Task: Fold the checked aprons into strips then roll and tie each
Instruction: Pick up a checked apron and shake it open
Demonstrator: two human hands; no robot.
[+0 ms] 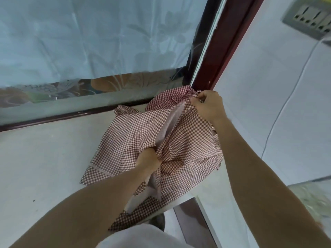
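Note:
A red-and-white checked apron lies crumpled on a pale ledge below a window, its lower end hanging over the front edge. My left hand grips a bunch of the cloth near the apron's middle, its fingers buried in the folds. My right hand pinches the gathered far end of the apron, close to the corner where the window frame meets the wall. A paler inner side of the cloth shows in a fold between the two hands.
A dark red window frame runs up at the right of frosted, flower-patterned glass. On the white wall to the right hang a thin cable and a grey socket plate. The ledge's front edge is by my body.

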